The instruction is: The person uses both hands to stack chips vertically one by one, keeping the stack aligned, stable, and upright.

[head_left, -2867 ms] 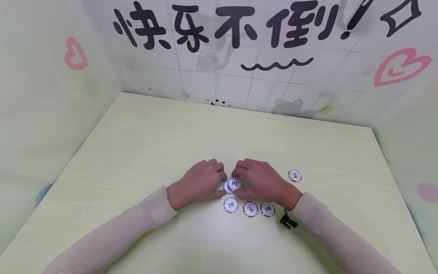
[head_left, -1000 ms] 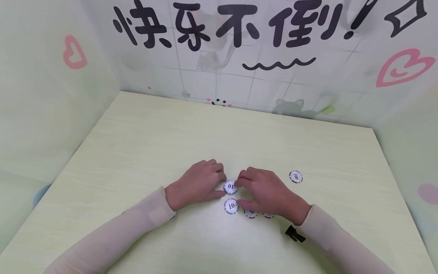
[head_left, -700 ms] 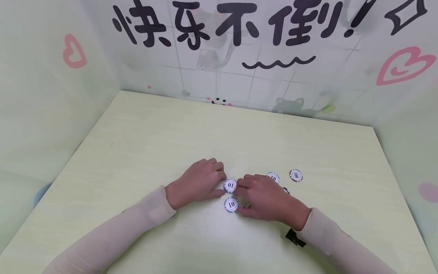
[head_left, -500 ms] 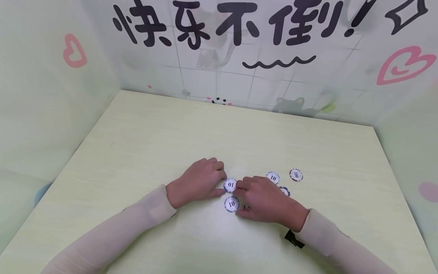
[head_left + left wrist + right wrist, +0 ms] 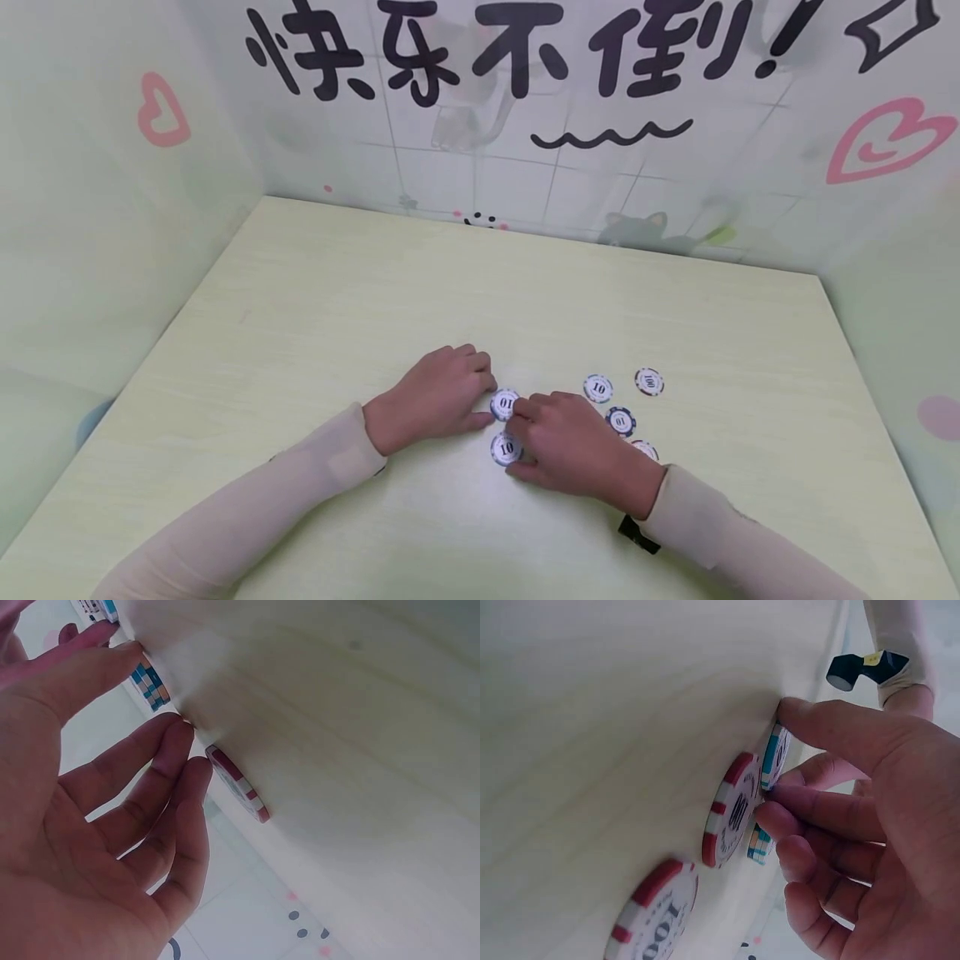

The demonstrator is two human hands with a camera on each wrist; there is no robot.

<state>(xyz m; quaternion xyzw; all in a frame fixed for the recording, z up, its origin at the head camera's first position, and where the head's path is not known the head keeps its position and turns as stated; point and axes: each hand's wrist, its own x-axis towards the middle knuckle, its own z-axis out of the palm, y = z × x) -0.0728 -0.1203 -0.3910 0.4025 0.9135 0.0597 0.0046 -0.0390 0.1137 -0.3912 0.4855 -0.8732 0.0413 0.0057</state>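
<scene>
My left hand point(image 5: 438, 396) rests on the table, thumb and fingertips around a small stack of poker chips point(image 5: 505, 404) topped with a 10. The blue edges of that stack point(image 5: 152, 681) show between thumb and fingers in the left wrist view. A red-and-white chip point(image 5: 236, 784) lies just beyond those fingertips. To the right, my right hand point(image 5: 573, 446) pinches a single 10 poker chip point(image 5: 506, 448), nearer me than the stack. Its teal edge point(image 5: 771, 761) sits between thumb and index finger in the right wrist view. Two red-edged chips point(image 5: 731, 810) lie below this hand, hidden from the head view.
Right of my hands lie a light 10 chip point(image 5: 598, 388), a dark blue 10 chip point(image 5: 620, 421) and a 100 chip point(image 5: 649, 382). Another chip point(image 5: 646, 450) is partly covered by my right wrist. Printed walls point(image 5: 480, 179) border the pale table point(image 5: 360, 283).
My right hand has set its chip on the stack, then come down and toward me to the lower 10 chip, uncovering chips on the right. My left hand has stayed put.
</scene>
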